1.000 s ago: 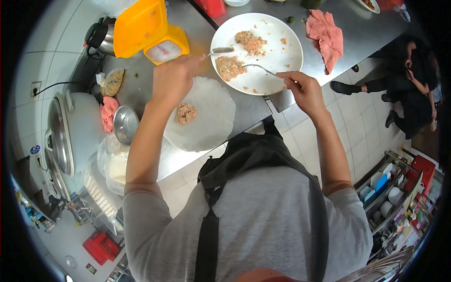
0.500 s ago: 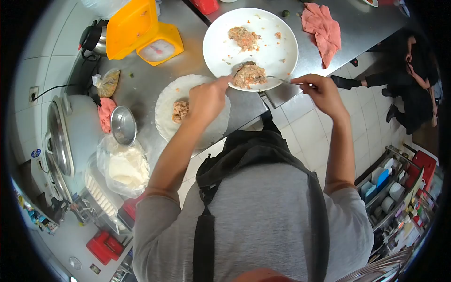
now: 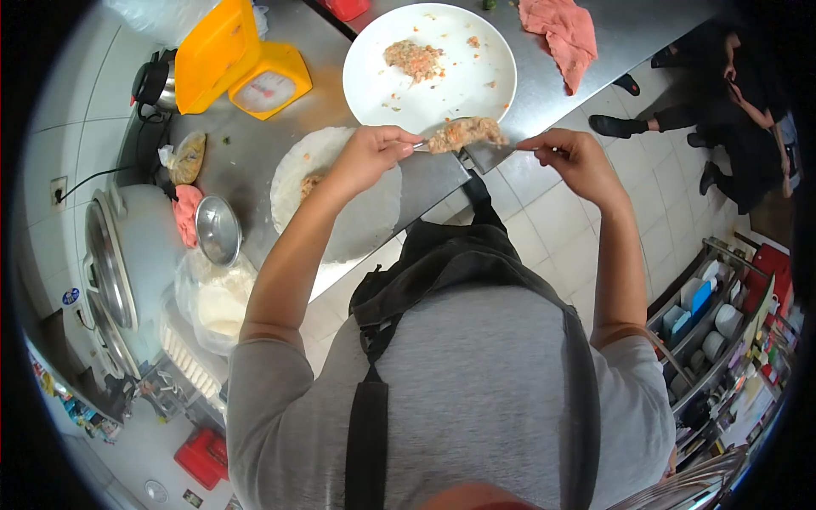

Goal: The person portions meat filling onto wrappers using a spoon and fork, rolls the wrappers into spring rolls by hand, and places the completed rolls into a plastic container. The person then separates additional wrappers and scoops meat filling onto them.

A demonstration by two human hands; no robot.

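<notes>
My left hand (image 3: 374, 155) grips the handle of a spoon at the near edge of the white plate (image 3: 365, 85). Opposite it, my right hand (image 3: 568, 163) pinches a fork or spoon handle. Between the two utensils a lump of filling (image 3: 465, 133) is held up over the plate's near rim. Another mound of filling (image 3: 414, 60) lies on the plate with scattered bits. A round white wrapper (image 3: 374, 208) rests on the metal counter, partly under my left forearm, with some filling (image 3: 309, 183) on it, partly hidden.
A yellow scale (image 3: 270, 89) stands at the back left. Nearer are a bag of food (image 3: 188, 159), a metal bowl (image 3: 218, 230) and a large pot (image 3: 110, 255). A pink cloth (image 3: 563, 38) lies right of the plate. A person (image 3: 739, 110) is at the far right.
The near mound of filling has been scooped up off the plate between the utensils. Both hands have drawn toward each other at the near rim, and the view has shifted slightly.
</notes>
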